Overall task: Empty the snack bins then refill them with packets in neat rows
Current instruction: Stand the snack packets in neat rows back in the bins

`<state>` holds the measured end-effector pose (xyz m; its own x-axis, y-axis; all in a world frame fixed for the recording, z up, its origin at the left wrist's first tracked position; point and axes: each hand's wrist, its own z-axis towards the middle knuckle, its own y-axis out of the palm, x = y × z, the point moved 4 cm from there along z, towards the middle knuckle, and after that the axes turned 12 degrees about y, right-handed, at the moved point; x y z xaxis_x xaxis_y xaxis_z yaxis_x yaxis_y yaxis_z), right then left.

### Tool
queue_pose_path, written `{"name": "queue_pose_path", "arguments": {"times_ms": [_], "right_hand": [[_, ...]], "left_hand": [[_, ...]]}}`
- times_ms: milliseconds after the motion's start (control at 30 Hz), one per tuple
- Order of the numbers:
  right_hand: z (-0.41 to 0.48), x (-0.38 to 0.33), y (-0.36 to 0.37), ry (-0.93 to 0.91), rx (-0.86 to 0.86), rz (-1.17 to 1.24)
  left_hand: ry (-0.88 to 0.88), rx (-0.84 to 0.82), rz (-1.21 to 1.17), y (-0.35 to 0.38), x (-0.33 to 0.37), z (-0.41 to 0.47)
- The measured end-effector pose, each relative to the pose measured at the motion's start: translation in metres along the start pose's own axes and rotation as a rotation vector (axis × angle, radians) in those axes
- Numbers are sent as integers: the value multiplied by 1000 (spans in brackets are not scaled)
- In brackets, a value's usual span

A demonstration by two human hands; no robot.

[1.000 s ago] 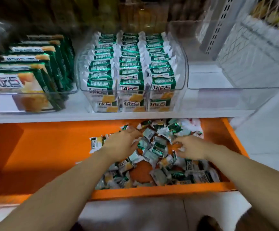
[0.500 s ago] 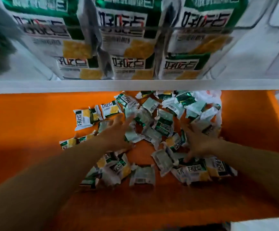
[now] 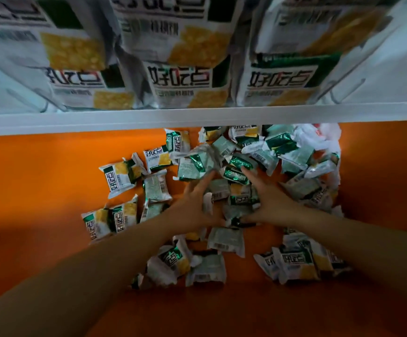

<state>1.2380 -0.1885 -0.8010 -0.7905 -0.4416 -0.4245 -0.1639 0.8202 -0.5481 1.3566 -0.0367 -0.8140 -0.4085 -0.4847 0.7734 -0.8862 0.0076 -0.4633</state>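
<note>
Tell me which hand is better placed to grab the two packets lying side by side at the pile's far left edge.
Left, probably. The left hand sits on their side of the pile, nearer the two packets; the right hand would have to cross over it.

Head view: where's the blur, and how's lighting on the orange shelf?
Head view: binned packets up top smear with motion blur and wide-lens stretch; loose packets on the orange shelf read sharper; shelf darkens toward the near edge; left hand and right hand dim, slightly soft.
</note>
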Motion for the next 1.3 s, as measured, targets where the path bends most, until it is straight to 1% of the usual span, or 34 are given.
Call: {"name": "queue_pose_path", "arguments": {"times_ms": [67,133,200,233,267,300,367,433,500,633,733,833,900,1000,1133,1233,1300], "right_hand": [[3,-3,-6,26,-143,61],[3,-5,-13,118,-298,247],[2,-5,-20,209,-406,436],[2,-5,-22,220,-419,448],[3,-3,-23,214,-410,402],[4,-2,-22,192,-387,319],[6,0,-16,104,-311,128],[8,1,-8,37,-219,57],[11,1,-1,63,-195,101],[8,-3,11,148,-256,290],[4,-4,20,197,-289,419],[4,-1,27,180,-311,466],[5,0,30,161,-318,445],[6,-2,30,139,-303,350],[4,-7,25,75,-262,193],[2,-6,27,62,-286,175],[-1,-5,29,54,-295,173]], "left_hand": [[7,-4,-26,-10,4,-2],[15,-52,-41,-19,5,0],[-40,-89,-201,-27,0,1],[-62,-81,-257,-31,-4,2],[-64,-65,-251,-33,-8,2],[-55,-56,-194,-35,-10,1],[-28,-93,-87,-32,-13,0],[-14,-116,-19,-23,-13,0],[-32,-86,8,-17,-14,1],[-23,-58,24,-12,-19,0],[-37,-92,51,-9,-18,-2],[-40,-121,96,-7,-16,-2],[-49,-126,90,-6,-18,-1],[-68,-149,111,-5,-21,1],[-153,-163,157,-1,-24,0],[-199,-166,236,0,-27,-3],[-212,-207,223,2,-27,-6]]}}
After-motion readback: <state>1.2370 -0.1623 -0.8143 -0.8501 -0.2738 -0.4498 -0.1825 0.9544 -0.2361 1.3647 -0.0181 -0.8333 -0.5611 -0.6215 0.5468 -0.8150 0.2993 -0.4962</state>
